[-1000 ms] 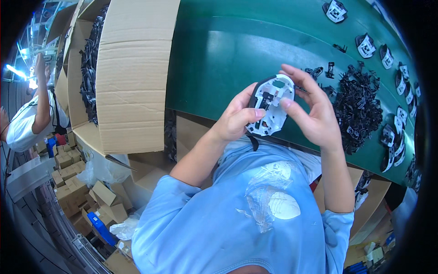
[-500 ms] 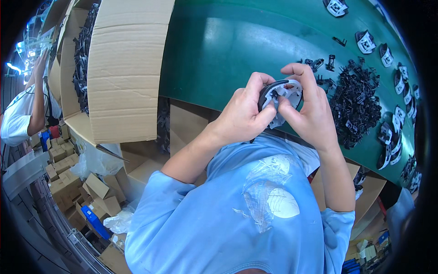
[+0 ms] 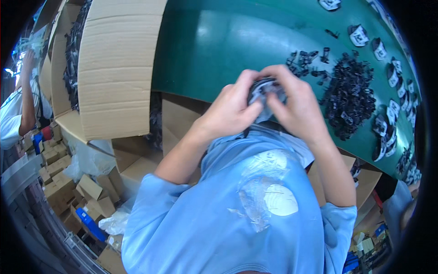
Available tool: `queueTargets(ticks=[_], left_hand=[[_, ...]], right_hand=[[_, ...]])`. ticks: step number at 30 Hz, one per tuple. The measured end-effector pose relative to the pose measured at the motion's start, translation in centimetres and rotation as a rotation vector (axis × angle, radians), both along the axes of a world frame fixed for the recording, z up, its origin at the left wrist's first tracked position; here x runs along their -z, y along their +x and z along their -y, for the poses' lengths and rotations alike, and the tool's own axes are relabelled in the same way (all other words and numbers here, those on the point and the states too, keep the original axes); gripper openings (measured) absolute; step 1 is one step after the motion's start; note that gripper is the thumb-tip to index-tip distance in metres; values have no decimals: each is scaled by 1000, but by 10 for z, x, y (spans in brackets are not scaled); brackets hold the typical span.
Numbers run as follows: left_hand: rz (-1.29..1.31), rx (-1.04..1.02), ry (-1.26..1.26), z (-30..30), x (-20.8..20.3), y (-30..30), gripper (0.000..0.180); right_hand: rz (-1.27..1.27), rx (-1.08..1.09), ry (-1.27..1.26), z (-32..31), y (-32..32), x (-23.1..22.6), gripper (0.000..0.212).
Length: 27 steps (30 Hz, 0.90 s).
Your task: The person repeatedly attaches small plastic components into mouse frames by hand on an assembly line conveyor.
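The left hand (image 3: 232, 106) and right hand (image 3: 297, 101) now both clasp the plastic shell (image 3: 258, 87); its inside becomes mostly hidden, suggesting pressing.

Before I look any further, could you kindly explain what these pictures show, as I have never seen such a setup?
There is no machine here: a person in a light-blue short-sleeved shirt works with two bare hands. The pictures come from one wide fisheye camera worn on the head, looking down, so straight edges bend near the rim. The left hand and right hand together hold a dark-and-pale plastic piece, blurred and partly hidden. On the smooth green tabletop lie a heap of small black plastic parts and, farther right, several black-and-white plastic shells. At the left stands a brown cardboard box with dark parts inside.
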<state>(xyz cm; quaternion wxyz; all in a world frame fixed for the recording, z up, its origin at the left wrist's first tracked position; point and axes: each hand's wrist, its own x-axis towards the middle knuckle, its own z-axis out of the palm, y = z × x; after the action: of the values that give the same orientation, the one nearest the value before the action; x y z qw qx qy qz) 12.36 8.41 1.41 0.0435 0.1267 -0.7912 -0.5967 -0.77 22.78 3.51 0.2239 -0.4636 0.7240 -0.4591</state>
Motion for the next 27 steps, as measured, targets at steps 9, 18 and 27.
queueTargets(ticks=[9,18,27], left_hand=[[465,-645,343,73,78,225,57],[1427,-487,-696,121,105,360,62],[589,350,-8,39,-29,102,31]], right_hand=[[-361,-71,-79,7,-52,-8,35],[-502,532,223,-13,-243,32,36],[-352,171,581,-17,-263,32,24]])
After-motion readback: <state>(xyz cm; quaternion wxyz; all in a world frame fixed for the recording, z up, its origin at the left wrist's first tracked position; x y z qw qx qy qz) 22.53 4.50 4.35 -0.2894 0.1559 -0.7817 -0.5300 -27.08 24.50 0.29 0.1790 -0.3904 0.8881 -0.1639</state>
